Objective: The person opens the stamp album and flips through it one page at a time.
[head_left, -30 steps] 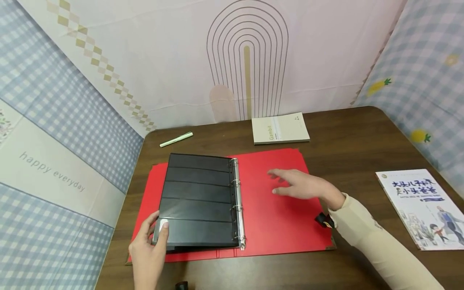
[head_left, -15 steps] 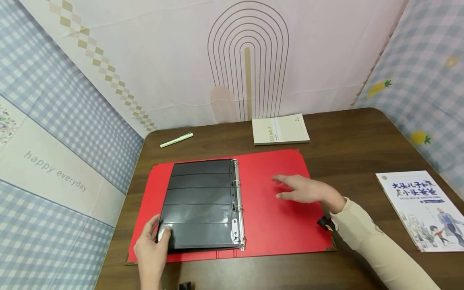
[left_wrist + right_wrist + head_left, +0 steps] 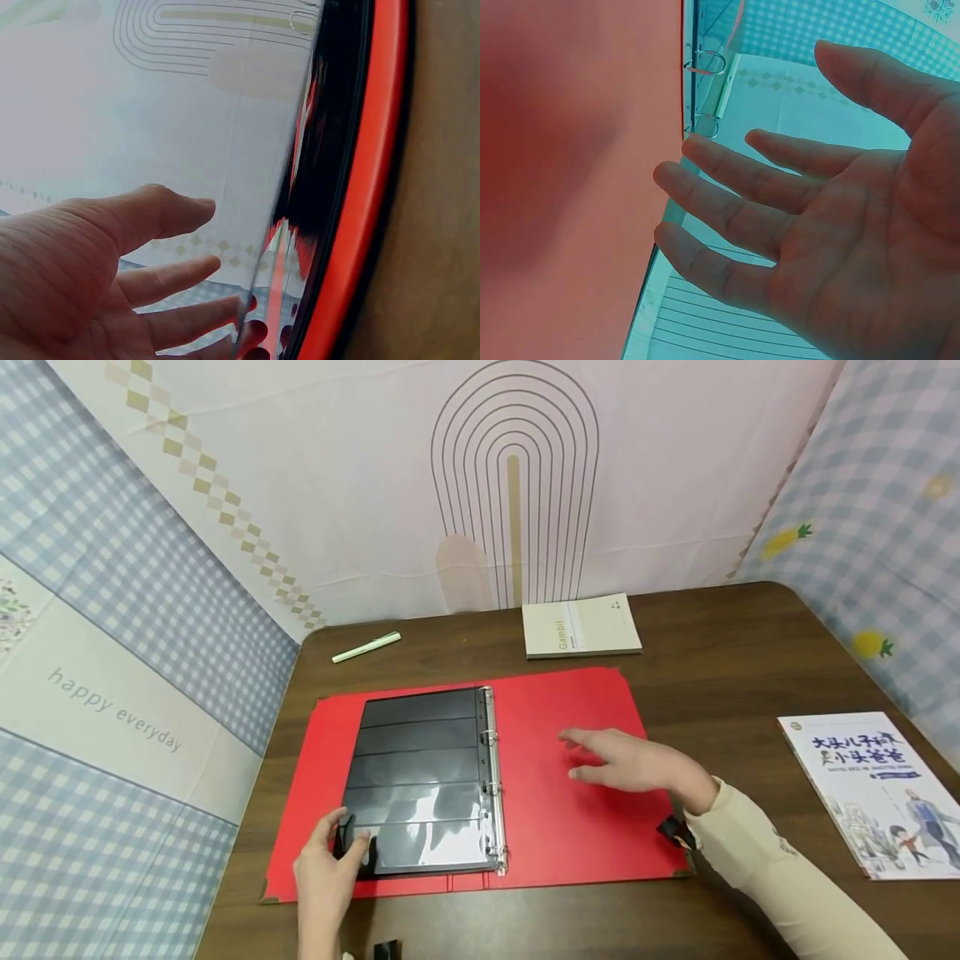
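A red ring binder (image 3: 570, 827) lies open on the brown table (image 3: 750, 652). A stack of black sleeve pages (image 3: 420, 752) lies on its left half, held by the metal rings (image 3: 491, 777). My left hand (image 3: 347, 839) pinches the near left corner of the top page, thumb on top. In the left wrist view the left hand (image 3: 112, 270) reaches to the glossy page (image 3: 225, 112) beside the red cover edge (image 3: 367, 187). My right hand (image 3: 600, 758) is open, fingers spread over the bare right cover. The right wrist view shows that hand (image 3: 817, 225) empty, near the rings (image 3: 709, 64).
A green pen (image 3: 366, 647) lies at the back left of the table. A beige notebook (image 3: 581, 625) sits behind the binder. An illustrated book (image 3: 873, 789) lies at the right edge. Cloth backdrops close in the table on three sides.
The left hand has lowered the raised black page down onto the stack and shifted slightly right. The right hand has stayed almost still over the right cover.
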`<state>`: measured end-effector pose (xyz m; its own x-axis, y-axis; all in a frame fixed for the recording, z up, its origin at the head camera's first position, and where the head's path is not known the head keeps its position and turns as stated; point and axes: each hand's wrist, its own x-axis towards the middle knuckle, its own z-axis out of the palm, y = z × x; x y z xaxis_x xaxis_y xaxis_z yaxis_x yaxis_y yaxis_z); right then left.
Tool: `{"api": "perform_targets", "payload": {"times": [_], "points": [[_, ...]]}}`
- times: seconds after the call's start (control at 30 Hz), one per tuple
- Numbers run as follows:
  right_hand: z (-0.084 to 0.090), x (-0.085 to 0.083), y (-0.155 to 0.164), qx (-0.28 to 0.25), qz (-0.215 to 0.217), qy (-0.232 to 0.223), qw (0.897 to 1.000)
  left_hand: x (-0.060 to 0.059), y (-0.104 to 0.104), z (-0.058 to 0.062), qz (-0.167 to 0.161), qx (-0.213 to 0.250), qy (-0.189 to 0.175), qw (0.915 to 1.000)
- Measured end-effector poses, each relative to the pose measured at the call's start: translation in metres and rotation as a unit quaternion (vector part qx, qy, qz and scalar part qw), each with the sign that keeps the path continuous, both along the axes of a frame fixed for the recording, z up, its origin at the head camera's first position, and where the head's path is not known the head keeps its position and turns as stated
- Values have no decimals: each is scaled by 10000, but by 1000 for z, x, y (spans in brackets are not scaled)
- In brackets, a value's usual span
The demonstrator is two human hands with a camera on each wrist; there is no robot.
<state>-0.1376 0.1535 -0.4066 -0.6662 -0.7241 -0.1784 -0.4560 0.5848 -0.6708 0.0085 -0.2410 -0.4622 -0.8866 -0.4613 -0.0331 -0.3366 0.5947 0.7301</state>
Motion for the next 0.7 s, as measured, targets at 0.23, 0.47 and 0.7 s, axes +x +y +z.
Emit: {"api": "perform_targets", "payload": {"times": [0.23,0.47,0.7], "points": [[2,5,-5,-82,-58,169,9998,-1,-8,2,-957,-418,-826,9911],[10,11,-9,-232,32,406,9989,-7,-12,14,-1702,-511,-1437,9735],[31,13,-11,-281,-69,875,9957,-26,-9,39,-2002,-805,-1689,9617]]}}
